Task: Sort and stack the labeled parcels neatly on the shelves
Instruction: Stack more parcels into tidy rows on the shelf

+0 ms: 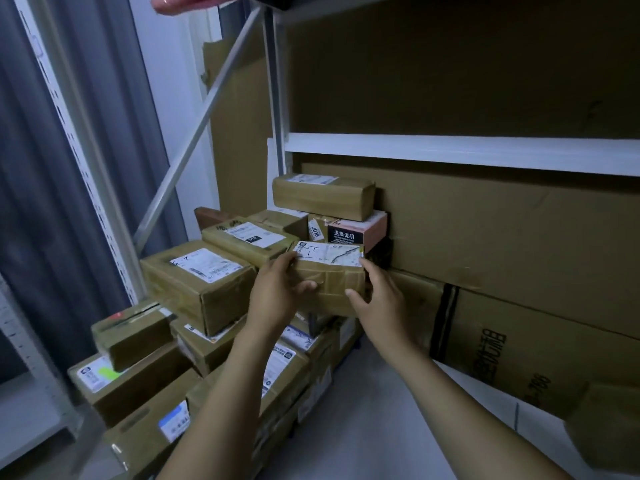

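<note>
At the left end of the shelf [377, 431], over a heap of brown boxes, both hands hold one small parcel [332, 284] with its white label facing up. The left hand [277, 294] grips the parcel's left end, fingers curled onto the top edge by the label and thumb pressed on the front face. The right hand [382, 301] grips the right end, thumb on the lower front corner and fingers wrapped round the far side. Whether the parcel rests on the boxes beneath it or is lifted just clear cannot be told. Just behind it, toward the shelf's back, sits a pink box [362, 230] with a black printed panel, and a long parcel [323, 197] lies across the top of that. Left of the held parcel, a flat parcel [247, 239] with a white label lies tilted, and a big parcel [201, 284] sits nearer the shelf's left edge, also label up. More labelled boxes [138, 382] are piled in layers below, down to the front left corner. Large flat cartons [519, 244] stand against the back, reaching to the right end. A white beam [450, 150] crosses above the pile, and a grey brace [207, 116] slants up the left frame. Beyond the frame hangs a grey curtain [52, 168].
</note>
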